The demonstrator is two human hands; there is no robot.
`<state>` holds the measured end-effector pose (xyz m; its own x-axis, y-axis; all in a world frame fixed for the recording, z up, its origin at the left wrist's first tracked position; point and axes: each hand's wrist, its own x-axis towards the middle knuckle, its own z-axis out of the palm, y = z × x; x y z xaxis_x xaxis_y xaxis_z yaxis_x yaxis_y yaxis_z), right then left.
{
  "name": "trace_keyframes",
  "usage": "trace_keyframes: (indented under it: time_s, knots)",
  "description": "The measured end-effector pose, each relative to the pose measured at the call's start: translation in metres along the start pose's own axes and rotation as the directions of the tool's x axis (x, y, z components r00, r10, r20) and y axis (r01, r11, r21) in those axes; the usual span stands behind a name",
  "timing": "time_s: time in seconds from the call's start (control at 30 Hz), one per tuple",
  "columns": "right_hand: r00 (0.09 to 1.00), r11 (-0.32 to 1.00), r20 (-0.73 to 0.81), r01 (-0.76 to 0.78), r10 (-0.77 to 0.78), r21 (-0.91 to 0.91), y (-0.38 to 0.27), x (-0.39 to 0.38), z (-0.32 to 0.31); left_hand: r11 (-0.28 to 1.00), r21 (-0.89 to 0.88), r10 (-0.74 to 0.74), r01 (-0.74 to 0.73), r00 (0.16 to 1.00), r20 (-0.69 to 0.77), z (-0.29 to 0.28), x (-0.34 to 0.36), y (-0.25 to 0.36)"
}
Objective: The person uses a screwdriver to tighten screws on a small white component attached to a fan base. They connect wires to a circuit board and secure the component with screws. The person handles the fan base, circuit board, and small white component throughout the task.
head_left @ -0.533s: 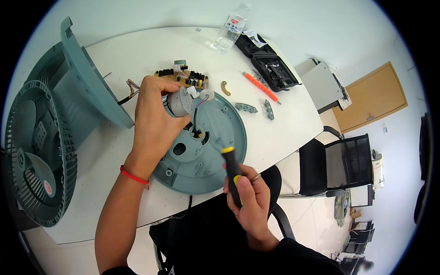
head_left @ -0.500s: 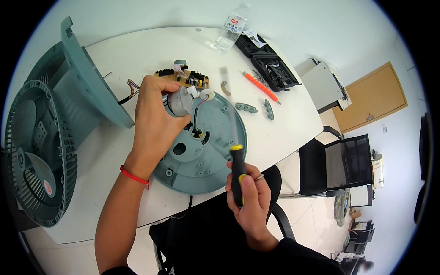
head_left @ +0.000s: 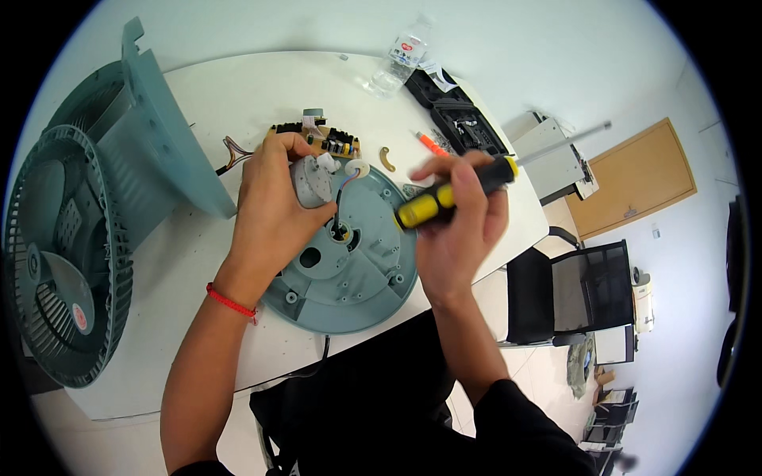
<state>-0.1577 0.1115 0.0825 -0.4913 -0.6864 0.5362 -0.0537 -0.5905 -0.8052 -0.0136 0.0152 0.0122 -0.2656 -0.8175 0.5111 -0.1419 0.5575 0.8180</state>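
Observation:
My left hand grips a small grey metal motor at the upper left of a round grey-green base. A white connector and wires run from the motor toward the base's centre. A brown circuit board lies just behind it. My right hand is wrapped round a black-and-yellow screwdriver, slightly blurred, raised over the base's right side with its shaft pointing to the upper right. A curved brass-coloured piece and an orange pen-shaped tool lie nearby.
Fan grille and grey-green housing fill the left of the white table. A plastic bottle and open black tool case sit at the back. A black chair, machine and door stand to the right.
My right hand has swung up and to the right, turning the screwdriver from pointing forward to pointing right. My left hand still holds the motor. The camera's view has shifted slightly.

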Motion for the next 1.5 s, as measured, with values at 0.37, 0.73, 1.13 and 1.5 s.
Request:
trace_keyframes:
  time_s: [0.37,0.73,1.13,1.5]
  knots:
    - [0.981,1.000,0.191,0.019,-0.019,0.003,0.025,0.030,0.024,0.946,0.289,0.144,-0.147,0.989,0.032,-0.009,-0.001,0.006]
    - [0.829,0.832,0.423,0.495,-0.365,-0.251,0.033,0.015,0.018,0.963,0.239,0.126,-0.121,0.992,-0.006,-0.011,-0.006,0.001]
    - [0.962,0.954,-0.035,0.275,-0.272,0.119,0.004,0.024,0.015,0.967,0.232,0.117,-0.106,0.993,-0.034,-0.018,-0.006,0.002]
    - [0.874,0.881,0.189,0.467,-0.448,-0.072,0.033,0.029,0.014,0.962,0.272,0.053,-0.028,0.995,-0.084,-0.002,-0.007,-0.001]
